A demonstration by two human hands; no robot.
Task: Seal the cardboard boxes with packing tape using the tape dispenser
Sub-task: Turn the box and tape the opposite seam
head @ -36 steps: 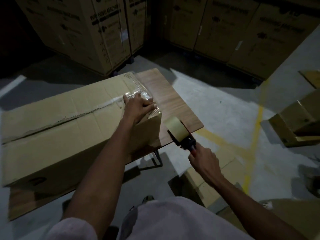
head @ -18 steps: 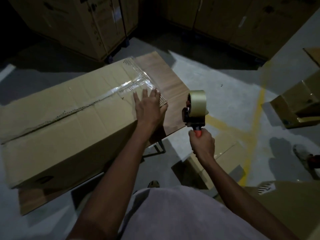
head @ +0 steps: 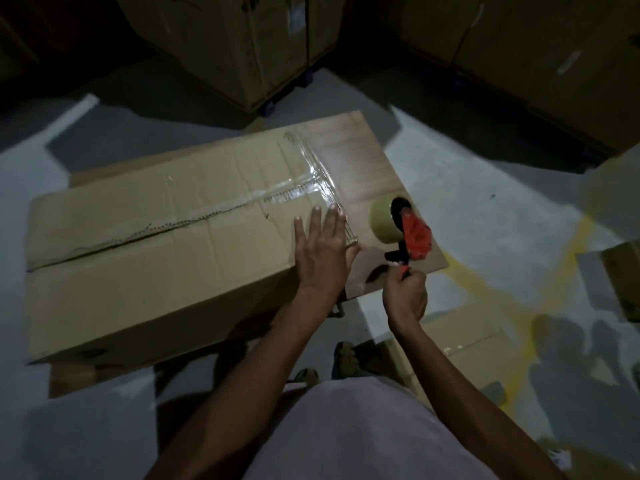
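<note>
A long cardboard box (head: 145,244) lies on a small wooden table (head: 360,168). Clear tape runs along the right part of its top seam and across its right end. My left hand (head: 322,251) lies flat on the box top near the right edge, fingers straight. My right hand (head: 405,296) grips the handle of a red and black tape dispenser (head: 412,237) with a yellowish tape roll, held just above the table to the right of the box.
Tall stacked cartons (head: 242,39) line the dark back of the room. A flattened carton (head: 457,337) lies on the floor by my feet, and another box (head: 623,278) sits at the right edge. Yellow lines mark the grey floor.
My left hand went from gripping the box's right end to lying flat on its top. The dispenser rose and moved in over the table beside the box.
</note>
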